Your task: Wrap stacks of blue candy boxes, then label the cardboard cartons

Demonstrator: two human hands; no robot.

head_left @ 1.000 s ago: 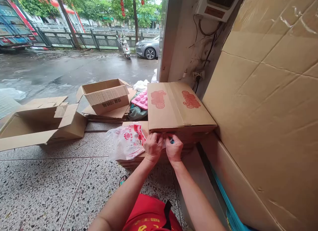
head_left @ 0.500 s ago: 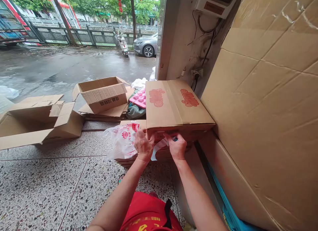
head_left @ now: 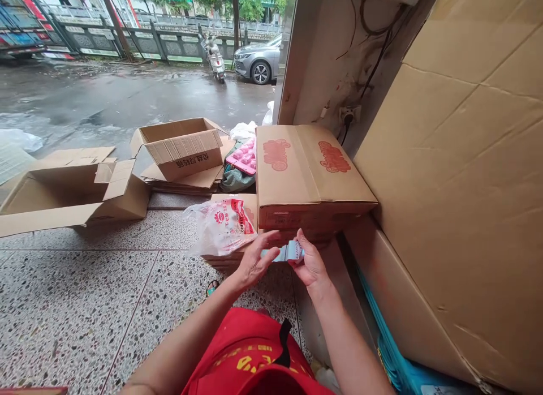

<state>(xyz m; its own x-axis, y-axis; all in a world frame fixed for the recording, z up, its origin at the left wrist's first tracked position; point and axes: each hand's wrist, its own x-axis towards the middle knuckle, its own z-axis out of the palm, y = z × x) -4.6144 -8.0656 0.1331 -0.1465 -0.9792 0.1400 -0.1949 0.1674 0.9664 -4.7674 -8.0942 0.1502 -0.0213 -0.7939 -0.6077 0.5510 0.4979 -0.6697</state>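
Note:
My right hand [head_left: 311, 262] is closed around a small roll of tape [head_left: 296, 251], pale blue-white with dark print on its side. A pale strip [head_left: 275, 253] runs leftwards from the roll toward my left hand [head_left: 255, 261]. That hand has its fingers apart, its thumb beside the strip's end; whether they touch, I cannot tell. Just beyond both hands stands a closed cardboard box [head_left: 311, 168] with red print, clear tape running along its top seam. A white plastic bag [head_left: 220, 225] with red print lies left of it, on a lower cardboard stack [head_left: 218, 263].
Two open cardboard boxes [head_left: 123, 194] [head_left: 190, 160] stand to the left. Behind the bag lies a pink tray [head_left: 244, 157] of round items. A large upright cardboard sheet [head_left: 466, 174] borders the right side. Blue folded material [head_left: 390, 350] is at lower right.
Both hands have drawn back from the box's front face toward me. My left hand has opened its fingers. The roll in my right hand now shows clearly, and the view has tilted down.

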